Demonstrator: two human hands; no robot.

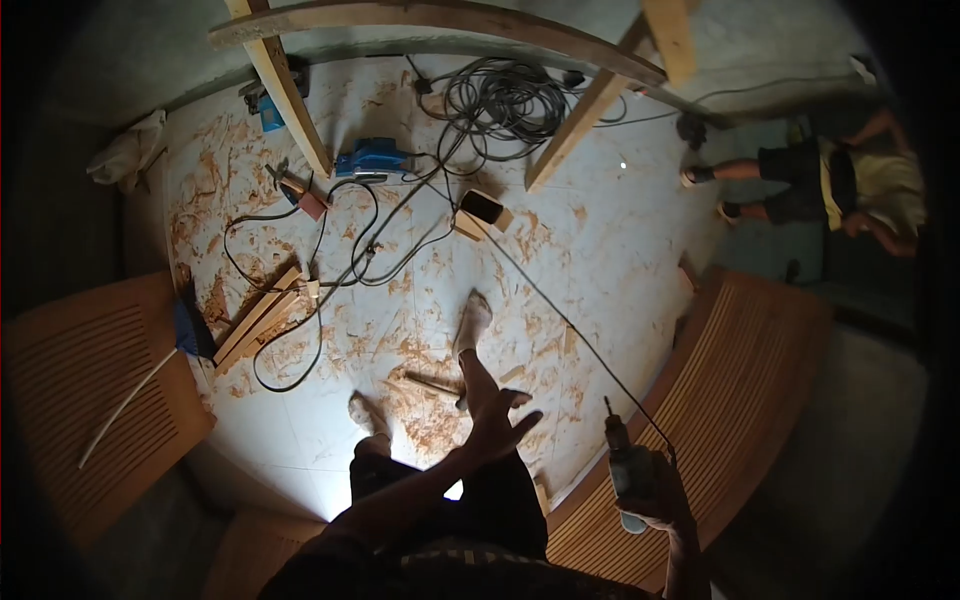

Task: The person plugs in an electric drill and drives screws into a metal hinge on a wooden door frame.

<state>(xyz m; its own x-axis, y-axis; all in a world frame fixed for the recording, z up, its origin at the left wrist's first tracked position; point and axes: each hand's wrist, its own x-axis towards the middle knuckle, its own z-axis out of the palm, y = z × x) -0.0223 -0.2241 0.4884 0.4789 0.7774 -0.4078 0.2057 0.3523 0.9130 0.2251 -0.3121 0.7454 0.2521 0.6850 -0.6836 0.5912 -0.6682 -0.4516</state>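
My right hand [672,497] is wrapped around the handle of a power drill [630,468], whose bit points away from me. A thin cord [570,325] runs from the drill across the floor. Beside the drill lies the curved slatted wooden bench [745,370]. My left hand [492,428] hangs in the air over my leg with its fingers spread, holding nothing. Below it on the floor rests a hammer-like tool [433,385] among wood shavings.
A blue power planer [372,157], tangled cable [505,105] and wooden strips [255,325] lie on the shaving-strewn floor [420,260]. A wooden frame [440,14] stands ahead. Another slatted piece [95,370] is at left. A person [850,185] stands at right.
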